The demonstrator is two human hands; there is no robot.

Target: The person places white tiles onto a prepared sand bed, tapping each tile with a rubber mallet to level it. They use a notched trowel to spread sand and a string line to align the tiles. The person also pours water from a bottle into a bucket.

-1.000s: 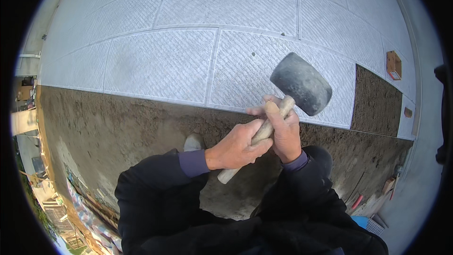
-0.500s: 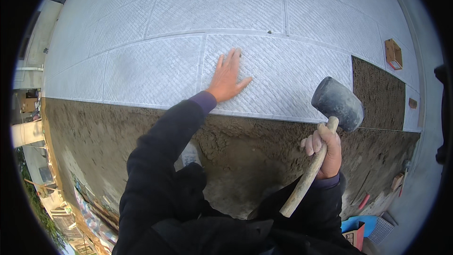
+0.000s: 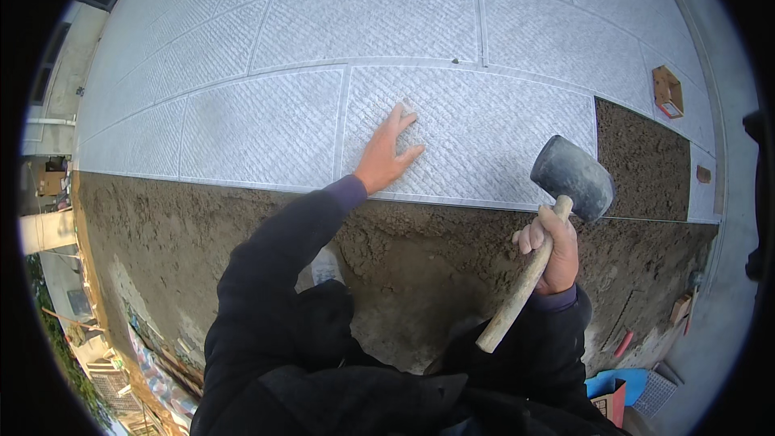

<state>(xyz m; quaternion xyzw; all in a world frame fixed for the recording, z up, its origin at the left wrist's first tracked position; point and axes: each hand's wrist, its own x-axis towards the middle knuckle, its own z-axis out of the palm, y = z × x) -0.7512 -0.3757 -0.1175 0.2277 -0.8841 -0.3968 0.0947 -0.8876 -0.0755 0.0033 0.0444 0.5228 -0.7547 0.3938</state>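
Note:
My left hand [image 3: 388,149] rests on a pale grey ribbed stone tile [image 3: 476,129], its fingers apart and slightly bent. My right hand [image 3: 553,250] grips a mallet by its wooden handle [image 3: 515,312], low at the right. The mallet's black head [image 3: 571,178] is over the tile's lower right part. The tile's near edge borders rough mortar [image 3: 412,258], and a gap of exposed mortar [image 3: 642,145] lies to the tile's right.
More laid tiles [image 3: 371,20] stretch beyond. A small open box [image 3: 668,101] sits on them at the right. A plain wall [image 3: 702,48] runs along the right. Red-handled tools [image 3: 622,343] and a blue object [image 3: 630,379] lie lower right; assorted clutter [image 3: 56,178] is at the far left.
My left hand has left the mallet for the tile, then moved slightly downward with its fingers bent more. The mallet, now in my right hand alone, has shifted right and lower.

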